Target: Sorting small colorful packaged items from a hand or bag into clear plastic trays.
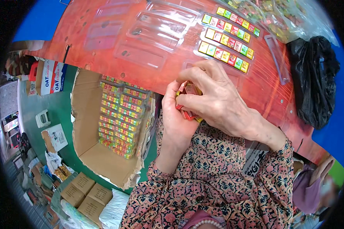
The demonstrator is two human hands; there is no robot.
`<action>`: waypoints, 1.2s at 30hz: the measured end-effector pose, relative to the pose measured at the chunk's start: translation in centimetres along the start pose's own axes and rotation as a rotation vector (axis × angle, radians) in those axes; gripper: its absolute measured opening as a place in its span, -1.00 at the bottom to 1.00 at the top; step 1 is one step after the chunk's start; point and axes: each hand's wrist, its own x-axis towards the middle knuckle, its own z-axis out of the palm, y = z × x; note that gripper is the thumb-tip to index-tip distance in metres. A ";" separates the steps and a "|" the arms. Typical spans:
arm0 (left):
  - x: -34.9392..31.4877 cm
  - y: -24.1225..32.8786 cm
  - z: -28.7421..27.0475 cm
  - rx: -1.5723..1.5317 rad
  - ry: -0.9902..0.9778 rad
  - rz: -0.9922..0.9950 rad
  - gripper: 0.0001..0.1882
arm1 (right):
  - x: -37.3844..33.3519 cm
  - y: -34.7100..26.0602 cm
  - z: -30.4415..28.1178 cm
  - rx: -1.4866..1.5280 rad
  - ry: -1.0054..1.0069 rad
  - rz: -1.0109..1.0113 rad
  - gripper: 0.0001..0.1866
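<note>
**A pile of wrapped pieces (pixel 187 114), mid-frame**

My left hand (pixel 175 116) is cupped around the small pile at the centre of the frame. My right hand (pixel 216 100) bends over it, fingertips at the pieces; I cannot tell whether they pinch one. Clear trays (pixel 156 35) lie on the red table (pixel 74 36) at the top, and an open carton (pixel 85 122) stands at left.

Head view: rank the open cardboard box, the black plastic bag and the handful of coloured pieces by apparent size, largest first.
1. Open cardboard box
2. Black plastic bag
3. Handful of coloured pieces, partly hidden
</note>
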 end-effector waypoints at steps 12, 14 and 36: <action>-1.4 1.2 0.8 0.099 0.181 -0.085 -0.59 | -3.1 2.2 -4.6 0.260 0.123 0.723 -0.78; -1.3 1.3 0.7 0.099 0.182 -0.072 -0.60 | -3.8 3.1 -3.9 -0.044 0.012 0.464 -0.79; -0.6 1.4 0.2 0.032 0.139 -0.098 -0.59 | -3.8 3.7 -0.3 -0.077 0.072 0.321 -0.81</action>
